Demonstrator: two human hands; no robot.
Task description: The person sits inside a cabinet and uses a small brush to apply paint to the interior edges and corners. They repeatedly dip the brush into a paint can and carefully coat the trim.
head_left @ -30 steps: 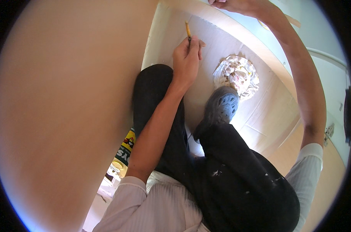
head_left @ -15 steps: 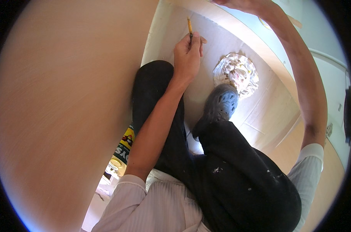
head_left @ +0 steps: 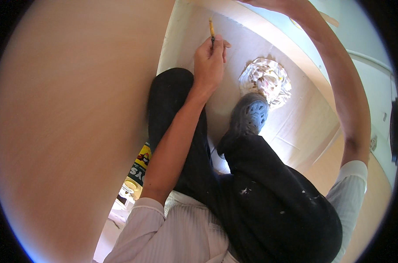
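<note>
Left hand extended past black-trousered left knee, slim amber-and-black stick pinched between thumb and fingers, pointed away above pale floor, outstretched right hand cropped at upper edge, finger state cannot be told

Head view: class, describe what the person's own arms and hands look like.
The left sleeve and right sleeve are pale and finely striped, ending in plain bands. Both forearms are bare. The left hand wears no glove; the right hand is mostly out of frame.

The panel is smooth, the trousers cloth
</note>
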